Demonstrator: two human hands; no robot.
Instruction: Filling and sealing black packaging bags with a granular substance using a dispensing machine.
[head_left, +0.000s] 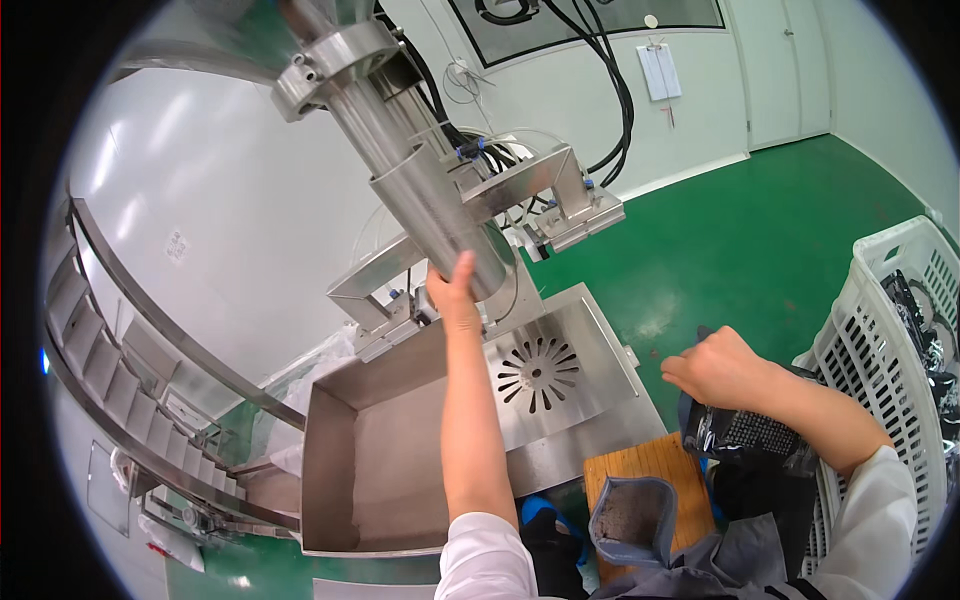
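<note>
My left hand (455, 298) reaches up to the lower end of a steel filling tube (450, 225), its thumb against the metal; whether it grips or only touches is unclear. At the right, my right hand (712, 369) is closed on the top edge of a black plastic pouch (739, 435) that hangs beside the white crate. An open grey pouch (634, 525) holding brownish granular material stands upright on a wooden board (682, 480) in front of me.
A deep steel tray (330, 465) lies left of a slotted steel plate (570, 397). The white plastic crate (862, 360) holds black packages (911, 307). Pneumatic clamp arms (525, 184) flank the tube. Metal stairs with a curved handrail (180, 337) rise at the left.
</note>
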